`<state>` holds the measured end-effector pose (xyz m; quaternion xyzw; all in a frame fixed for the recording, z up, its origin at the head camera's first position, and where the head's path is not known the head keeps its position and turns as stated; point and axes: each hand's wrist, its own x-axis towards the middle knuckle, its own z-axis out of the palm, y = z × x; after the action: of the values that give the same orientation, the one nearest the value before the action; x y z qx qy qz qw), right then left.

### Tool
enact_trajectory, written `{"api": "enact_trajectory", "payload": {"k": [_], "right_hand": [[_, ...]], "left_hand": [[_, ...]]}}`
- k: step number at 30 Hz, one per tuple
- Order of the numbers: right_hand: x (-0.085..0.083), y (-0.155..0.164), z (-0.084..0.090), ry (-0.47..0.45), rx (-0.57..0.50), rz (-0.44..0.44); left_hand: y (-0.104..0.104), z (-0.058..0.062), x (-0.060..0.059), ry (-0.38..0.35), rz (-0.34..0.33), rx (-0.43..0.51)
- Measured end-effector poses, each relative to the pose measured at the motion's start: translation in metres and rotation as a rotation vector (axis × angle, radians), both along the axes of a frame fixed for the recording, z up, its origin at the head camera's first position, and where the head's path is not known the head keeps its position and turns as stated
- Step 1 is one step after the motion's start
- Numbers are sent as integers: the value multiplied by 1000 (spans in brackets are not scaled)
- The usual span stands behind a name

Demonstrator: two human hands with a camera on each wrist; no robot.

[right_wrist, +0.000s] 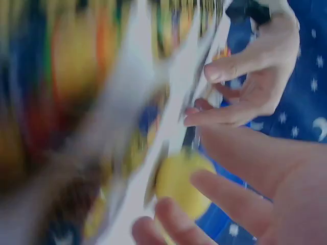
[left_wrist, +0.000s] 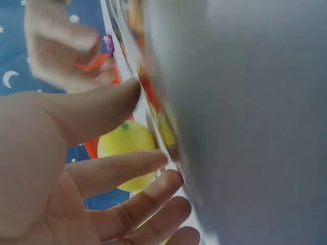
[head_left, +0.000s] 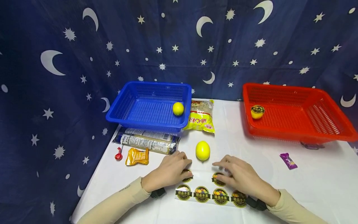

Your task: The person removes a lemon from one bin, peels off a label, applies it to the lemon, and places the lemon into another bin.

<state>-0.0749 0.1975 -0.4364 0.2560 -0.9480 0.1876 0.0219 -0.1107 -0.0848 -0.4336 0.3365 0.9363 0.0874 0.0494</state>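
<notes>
A sheet of round black-and-gold fruit stickers (head_left: 202, 194) lies on the white table in front of the person. Over its upper left corner is the left hand (head_left: 170, 169), thumb at a sticker there, fingers loosely bent and apart. The right hand (head_left: 237, 174) hovers at the sheet's right side, its thumb overlapping an upper-row sticker (head_left: 219, 179). Nothing shows between the fingers of either hand. Just beyond the sheet, between both hands, sits a yellow lemon (head_left: 202, 151) with no sticker showing; it also appears behind the fingers in the left wrist view (left_wrist: 125, 148).
A blue basket (head_left: 145, 124) holding a plain lemon (head_left: 178, 109) rests at back left, by noodle packs (head_left: 148, 143) and a yellow food bag (head_left: 199, 116). The red basket (head_left: 302, 133) holds a stickered lemon (head_left: 257, 112). Lollipop (head_left: 118, 155), orange packet (head_left: 137, 156) and purple candy (head_left: 288, 161) lie around.
</notes>
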Motion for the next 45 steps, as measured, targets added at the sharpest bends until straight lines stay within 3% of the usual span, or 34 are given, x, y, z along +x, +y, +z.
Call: {"api": "enact_trajectory", "payload": {"k": [4,10,13,15,20,24,28,31,35,40,45], "right_hand": [[16,-6,-9,-5,67,103],[17,-9,-13,30,89,94],[18,-8,-12,16,96,102],[18,-8,-12,20,97,110],[14,-9,-12,21,87,114],[8,-10,-10,-19,61,93],[0,-14,-6,-13,3,40],[-10,-18,-3,24,-47,-34],[-27,-22,-5,47,-118,-113],[-41,-26,-10,38,-172,-163],[-47,-26,-10,23,-195,-164]], "left_hand": [[-9,-6,12,30,-31,31],[-12,-8,15,109,-75,74],[-11,-6,14,102,-102,97],[-11,-2,12,54,-115,141],[-12,15,1,-148,-119,342],[-2,29,-13,-221,-91,458],[16,31,-30,-277,-9,597],[31,25,-42,-274,49,686],[44,14,-54,-267,105,721],[51,7,-58,-250,127,694],[52,6,-61,-165,111,635]]}}
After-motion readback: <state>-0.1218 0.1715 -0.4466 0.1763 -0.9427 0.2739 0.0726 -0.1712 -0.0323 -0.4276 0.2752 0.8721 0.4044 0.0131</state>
